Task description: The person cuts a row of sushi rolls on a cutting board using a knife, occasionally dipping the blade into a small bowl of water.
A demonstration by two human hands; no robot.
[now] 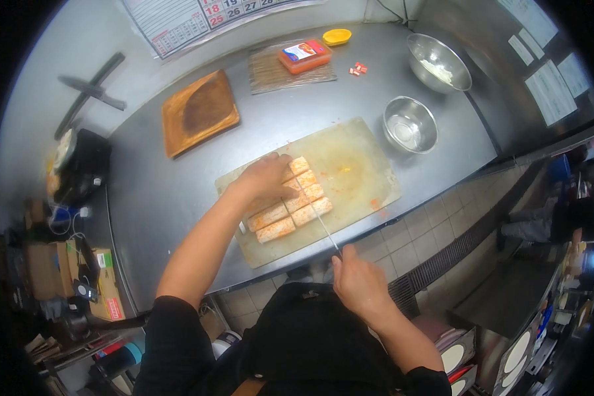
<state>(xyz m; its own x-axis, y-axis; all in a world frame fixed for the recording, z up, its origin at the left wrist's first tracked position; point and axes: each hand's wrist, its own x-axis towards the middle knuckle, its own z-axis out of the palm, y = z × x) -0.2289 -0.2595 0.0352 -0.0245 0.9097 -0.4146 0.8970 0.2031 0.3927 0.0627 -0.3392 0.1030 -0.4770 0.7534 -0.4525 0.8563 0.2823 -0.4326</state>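
Several sushi rolls with an orange coating (276, 228) lie side by side on a worn pale cutting board (361, 148), with cuts running across them. My left hand (267, 180) rests on the rolls' upper left part and hides some of them. In my right hand (359, 279), at the table's front edge, is a knife (322, 222). Its thin blade stands edge-down across the rolls, between their pieces. Orange bits and a yellow smear mark the board's right half.
Behind the board are a square wooden plate (171, 126), a bamboo mat (262, 74) under an orange-filled plastic tub (304, 62), a yellow oval dish (336, 37) and small red-white pieces (357, 69). Right of it stand a small steel bowl (388, 123) and a larger one (455, 59) holding white food.
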